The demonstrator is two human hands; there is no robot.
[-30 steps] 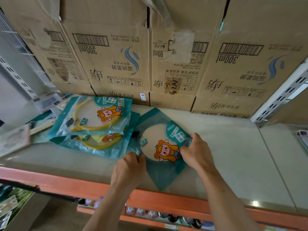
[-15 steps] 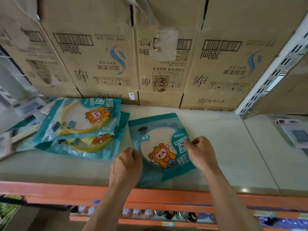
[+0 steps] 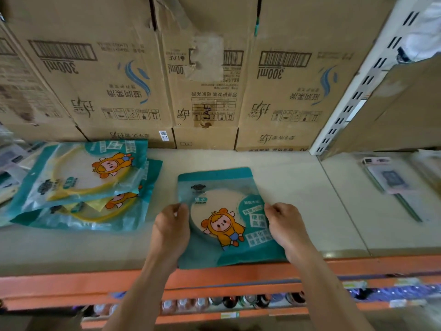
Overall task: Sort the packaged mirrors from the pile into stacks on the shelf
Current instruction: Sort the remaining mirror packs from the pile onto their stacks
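Moved since earlier: the held mirror packet (image 3: 229, 220) has swung from a slant to nearly square with the orange rail (image 3: 59, 283) and slid to the right along it. It overlapped the pile's edge before, and bare board now shows between them. Both hands went with it.
Held mirror packet: a teal pouch with a round pale mirror and a cartoon figure in a yellow hood, lying flat, face up. Its near edge reaches the orange rail at about the rail's middle, and the rest lies behind the rail.
Left hand (image 3: 170, 231): reaches over the orange rail and grips the packet's left edge, fingers curled round it.
Right hand (image 3: 286, 229): also comes over the orange rail and grips the packet's right edge, fingers bent on the printed labels.
Pile (image 3: 83, 185): teal mirror packets with yellow rims, overlapping askew, behind the left part of the orange rail and apart from the held packet. How many there are cannot be told.
Shelf (image 3: 298, 199): a pale board stretching back from the orange rail.
Cardboard boxes (image 3: 114, 80): a row printed "300ml" upside down, well behind the orange rail at the back of the board.
Slotted post (image 3: 358, 87): a pale upright, rising behind the right part of the orange rail.
Pink packet (image 3: 391, 177): blurred, lying flat behind the right end of the orange rail.
Bottles (image 3: 229, 302): a row of tops just below the orange rail.
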